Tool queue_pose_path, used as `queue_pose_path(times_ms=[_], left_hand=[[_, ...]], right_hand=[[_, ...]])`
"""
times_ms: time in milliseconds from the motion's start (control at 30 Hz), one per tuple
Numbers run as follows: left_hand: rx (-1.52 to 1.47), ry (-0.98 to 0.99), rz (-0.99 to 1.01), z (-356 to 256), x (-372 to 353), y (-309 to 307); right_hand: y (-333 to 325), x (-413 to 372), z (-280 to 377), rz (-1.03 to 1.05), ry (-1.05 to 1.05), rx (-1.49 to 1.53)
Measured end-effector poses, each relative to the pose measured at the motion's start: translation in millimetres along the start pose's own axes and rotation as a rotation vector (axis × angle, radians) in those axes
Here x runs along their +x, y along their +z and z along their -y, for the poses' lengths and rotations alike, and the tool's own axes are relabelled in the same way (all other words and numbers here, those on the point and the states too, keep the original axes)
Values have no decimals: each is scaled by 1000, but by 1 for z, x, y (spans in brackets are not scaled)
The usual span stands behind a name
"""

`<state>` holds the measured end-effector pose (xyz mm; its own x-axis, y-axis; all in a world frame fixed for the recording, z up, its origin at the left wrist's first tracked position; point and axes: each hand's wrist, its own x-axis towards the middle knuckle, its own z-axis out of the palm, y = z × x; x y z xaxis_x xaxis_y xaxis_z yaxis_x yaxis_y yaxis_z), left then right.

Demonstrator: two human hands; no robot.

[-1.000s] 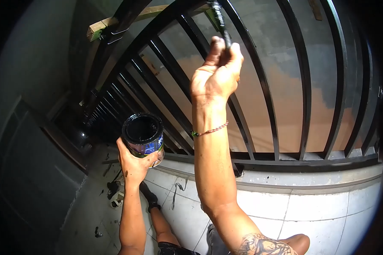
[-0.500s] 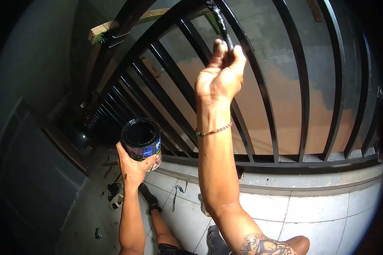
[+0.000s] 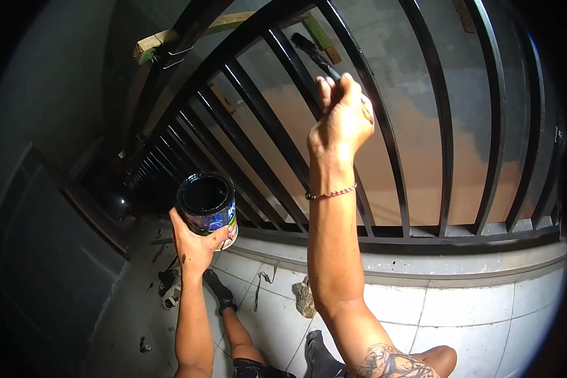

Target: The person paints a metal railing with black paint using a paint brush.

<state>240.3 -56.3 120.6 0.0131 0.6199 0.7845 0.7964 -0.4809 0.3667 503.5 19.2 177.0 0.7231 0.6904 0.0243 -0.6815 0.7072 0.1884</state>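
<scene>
My left hand point(image 3: 196, 243) is wrapped round a paint can point(image 3: 215, 222) with a coloured label, its dark open mouth facing up and black paint smeared on the rim. In my right hand point(image 3: 343, 116), closed at the fingers, is a paintbrush point(image 3: 319, 57) whose bristles are coated black. The brush tip points up and to the left, in front of the gap between two bars of the black metal railing point(image 3: 286, 60). Wet-looking shine runs along several bars near the brush.
A wooden beam point(image 3: 227, 24) is wired to the railing at the upper left. Below runs a pale ledge point(image 3: 435, 263) above white floor tiles point(image 3: 463, 307). A rough brown lump point(image 3: 305, 298) lies by my feet, with dark scraps point(image 3: 168, 277) farther left. A dark door point(image 3: 69, 233) stands at left.
My right hand has moved down and to the right, bringing the brush away from the railing's top bar and tilting it further left. The can has shifted slightly left and up.
</scene>
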Motion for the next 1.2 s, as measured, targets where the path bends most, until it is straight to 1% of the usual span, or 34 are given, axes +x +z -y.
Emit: queue_pose_path(times_ms=[133, 200, 267, 333, 400, 433, 533, 600, 633, 733, 800, 867, 933, 1033, 1133, 1200], left_hand=[[21, 7, -15, 10, 1, -1], [23, 16, -20, 11, 0, -1], [32, 21, -16, 8, 1, 0], [40, 24, -12, 8, 0, 0], [32, -2, 13, 9, 1, 0], [30, 0, 8, 6, 1, 2], [57, -4, 15, -2, 1, 1], [58, -12, 14, -1, 0, 2], [57, -14, 14, -1, 0, 2], [77, -27, 9, 2, 0, 2], [76, -9, -24, 5, 0, 3], [66, 1, -25, 10, -1, 3], [55, 13, -30, 11, -1, 2], [58, 9, -16, 11, -1, 0], [71, -4, -29, 14, -2, -3], [4, -24, 10, 12, -2, -5]], right_hand=[[19, -8, -10, 27, -54, 20], [27, -15, -14, 120, -139, 10], [32, -22, -9, 151, -130, -38], [24, -18, -10, 156, -114, -11], [13, -19, -2, 118, -93, -1], [11, -21, 2, 68, -69, 7], [14, -13, -6, 40, -89, 10], [21, -15, -12, 104, -137, 6], [24, -18, -11, 152, -121, 16], [31, -30, -4, 180, -101, 2], [24, -32, 0, 161, -101, 30], [14, -27, 0, 91, -104, 53], [15, -24, -5, 65, -102, 40], [29, -18, -6, 127, -123, 51], [27, -17, 4, 103, -135, 220], [17, -21, 9, 63, -154, 233]])
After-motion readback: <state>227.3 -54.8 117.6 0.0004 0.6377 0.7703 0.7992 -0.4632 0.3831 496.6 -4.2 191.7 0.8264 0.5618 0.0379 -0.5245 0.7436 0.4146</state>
